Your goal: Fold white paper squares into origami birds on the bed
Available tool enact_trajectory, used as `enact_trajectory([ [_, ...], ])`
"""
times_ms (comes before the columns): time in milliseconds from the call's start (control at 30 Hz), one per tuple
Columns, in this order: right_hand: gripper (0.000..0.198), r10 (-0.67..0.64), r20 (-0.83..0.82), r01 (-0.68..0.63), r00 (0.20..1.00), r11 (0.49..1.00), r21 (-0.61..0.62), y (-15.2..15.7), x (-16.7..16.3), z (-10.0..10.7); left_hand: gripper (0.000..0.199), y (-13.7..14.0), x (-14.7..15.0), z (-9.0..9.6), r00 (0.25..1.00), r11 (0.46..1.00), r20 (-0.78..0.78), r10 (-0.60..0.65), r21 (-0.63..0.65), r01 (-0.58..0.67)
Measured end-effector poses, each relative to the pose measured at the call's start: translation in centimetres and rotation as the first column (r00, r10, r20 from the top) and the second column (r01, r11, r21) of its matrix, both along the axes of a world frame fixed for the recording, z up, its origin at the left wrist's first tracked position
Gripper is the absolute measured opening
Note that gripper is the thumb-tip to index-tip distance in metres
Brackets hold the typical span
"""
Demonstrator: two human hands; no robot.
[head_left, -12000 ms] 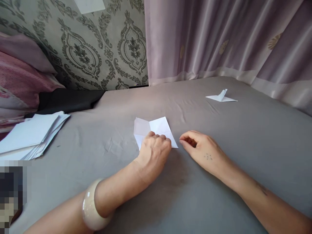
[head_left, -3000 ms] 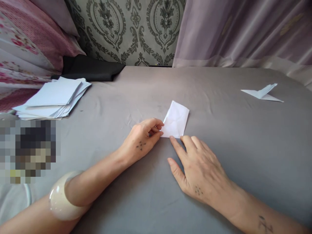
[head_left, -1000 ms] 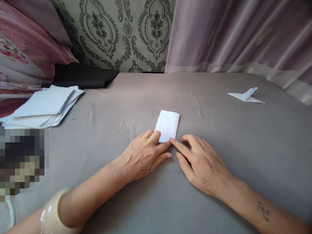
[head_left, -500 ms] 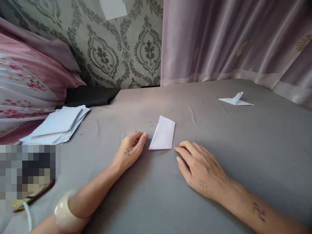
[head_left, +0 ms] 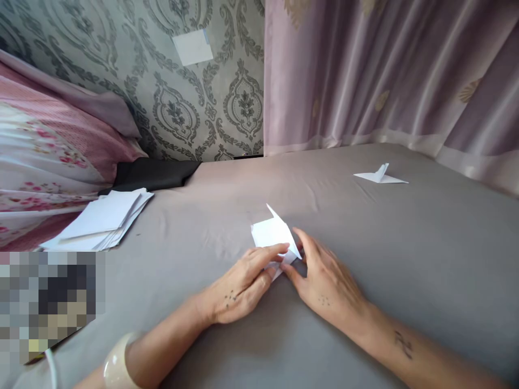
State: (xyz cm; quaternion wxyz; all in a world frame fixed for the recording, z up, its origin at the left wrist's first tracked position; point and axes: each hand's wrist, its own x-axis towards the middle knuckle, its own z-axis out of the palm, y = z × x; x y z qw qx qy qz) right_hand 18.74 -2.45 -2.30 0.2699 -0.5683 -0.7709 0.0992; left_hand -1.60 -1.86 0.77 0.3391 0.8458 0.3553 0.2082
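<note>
A white folded sheet of paper (head_left: 270,233) is between my hands in the middle of the grey cloth surface. One pointed flap sticks up at its top, and its near part is partly opened and covered by fingers. My left hand (head_left: 247,283) grips the near edge, with the index finger lying across the paper and the thumb below it. My right hand (head_left: 324,270) holds the right corner, its thumb at the near side and its index finger at the right edge. The fingertips behind the paper are hidden.
A stack of white paper (head_left: 101,219) lies at the left, beside a dark cloth (head_left: 156,173). A folded paper shape (head_left: 381,175) sits at the far right near the curtain (head_left: 344,75). A blurred-out object with a cable (head_left: 52,367) is at the lower left.
Both hands have come in from the paper's sides and taken hold of it. The paper has turned and its flaps have lifted. The camera view has tilted up slightly.
</note>
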Motion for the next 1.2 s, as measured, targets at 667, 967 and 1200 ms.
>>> enact_trajectory([
  [667,0.031,-0.122,-0.790,-0.328,0.600,0.864,-0.382,4.5,1.9,0.0,0.031,1.6,1.1,-1.6,0.881,0.678,-0.449,0.147,0.694,0.241],
  [967,0.026,0.126,-0.174,-0.127,0.977,0.992,0.006,0.6,1.9,2.5,0.043,2.0,5.0,-0.1,0.658,0.855,-0.703,0.271,0.490,0.171],
  [1200,0.051,0.191,0.182,-0.170,0.965,0.977,-0.127,0.5,2.2,1.9,0.029,2.6,5.8,-0.2,0.668,0.781,-0.615,0.420,0.619,0.079],
])
